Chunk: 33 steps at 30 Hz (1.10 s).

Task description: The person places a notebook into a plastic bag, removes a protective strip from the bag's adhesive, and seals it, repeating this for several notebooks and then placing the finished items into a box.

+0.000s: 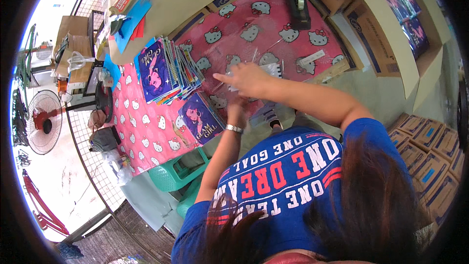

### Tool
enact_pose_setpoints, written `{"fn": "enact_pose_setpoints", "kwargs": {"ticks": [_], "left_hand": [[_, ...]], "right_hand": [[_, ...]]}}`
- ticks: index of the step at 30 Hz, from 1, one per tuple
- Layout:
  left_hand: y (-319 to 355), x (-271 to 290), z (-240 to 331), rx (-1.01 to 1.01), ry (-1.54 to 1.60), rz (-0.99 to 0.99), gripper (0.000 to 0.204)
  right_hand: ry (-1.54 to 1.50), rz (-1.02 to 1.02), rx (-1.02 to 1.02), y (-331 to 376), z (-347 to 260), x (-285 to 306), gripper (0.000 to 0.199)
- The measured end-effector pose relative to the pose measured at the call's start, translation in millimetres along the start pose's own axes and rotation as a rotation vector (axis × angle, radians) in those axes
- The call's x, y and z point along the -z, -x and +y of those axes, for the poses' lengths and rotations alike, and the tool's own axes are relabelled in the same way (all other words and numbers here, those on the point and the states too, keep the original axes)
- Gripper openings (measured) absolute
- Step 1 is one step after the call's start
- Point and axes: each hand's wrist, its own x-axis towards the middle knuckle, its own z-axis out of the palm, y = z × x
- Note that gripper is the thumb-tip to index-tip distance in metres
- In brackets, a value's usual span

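Note:
In front of me on the table, a spiral-bound notebook (pixel 276 69) lies mostly under my right hand (pixel 246 79), with only its coil edge and a pale part showing. Transparent plastic glints around it. My right hand reaches across, one finger stretched out to the left. Just below, my left hand (pixel 238 109) is smeared by motion and partly covered, so its fingers cannot be made out. Left of it lies a purple notebook (pixel 198 117) with a cartoon girl on its cover. Beyond that stands a stack of similar spiral notebooks (pixel 161 71).
A pink cat-patterned cloth (pixel 141 137) covers the table. A black tape dispenser (pixel 297 7) stands at the far edge. To the right, an open carton (pixel 415 44) holds wrapped purple packs, above stacked brown boxes (pixel 430 156). A green stool (pixel 171 173) and fan (pixel 45 122) are left.

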Motion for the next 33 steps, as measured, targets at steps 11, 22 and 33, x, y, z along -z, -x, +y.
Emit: {"fn": "enact_pose_setpoints", "kwargs": {"ticks": [11,22,33], "left_hand": [[25.5,50.8,33.7,-0.357,0.327,-0.080,0.058],[40.1,51.8,112.4,-0.515,0.205,0.093,0.019],[-3.8,69.5,35.2,-0.081,0.812,-0.357,0.055]], "right_hand": [[-0.243,0.182,-0.061,94.1,68.7,-1.3,0.092],[-0.573,0.367,0.018,72.2,32.3,49.7,0.041],[-0.989,-0.121,-0.011,74.8,91.0,16.3,0.055]]}}
